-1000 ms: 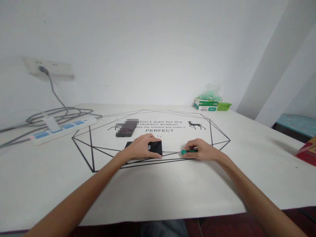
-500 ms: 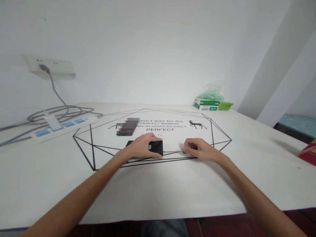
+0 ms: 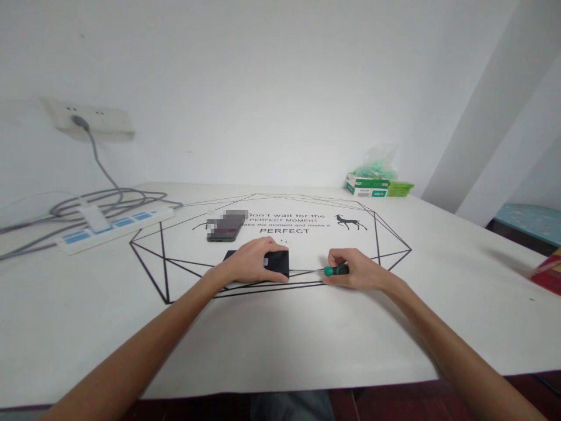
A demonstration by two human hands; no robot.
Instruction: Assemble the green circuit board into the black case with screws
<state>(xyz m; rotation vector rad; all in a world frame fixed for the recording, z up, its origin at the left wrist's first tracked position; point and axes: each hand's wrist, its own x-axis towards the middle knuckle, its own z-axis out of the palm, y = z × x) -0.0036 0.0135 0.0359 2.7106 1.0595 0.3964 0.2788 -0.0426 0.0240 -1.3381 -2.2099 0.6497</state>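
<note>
Near the front middle of the table, my left hand (image 3: pixel 252 260) grips a flat black box-like object (image 3: pixel 279 263), thumb on its near side and fingers on its far side. Part of that object is hidden under the hand. To the right, my right hand (image 3: pixel 357 270) holds a screwdriver (image 3: pixel 336 271) with a green and black handle. Its thin shaft points left and reaches the black object's right side; whether the tip is inside, I cannot tell. Just beyond my left hand lies a dark phone (image 3: pixel 227 227), partly blurred out.
A white power strip (image 3: pixel 118 228) with a plugged-in adapter and coiled grey cables (image 3: pixel 87 202) lies at left, below a wall socket (image 3: pixel 87 117). Green and white boxes (image 3: pixel 368 184) with a plastic bag on top stand at the back right. A red item (image 3: pixel 547 273) sits at the right edge.
My right hand's fingers have shifted around the screwdriver, with the thumb lower, so more of the green and black handle shows. My left hand and the black object stay in place.
</note>
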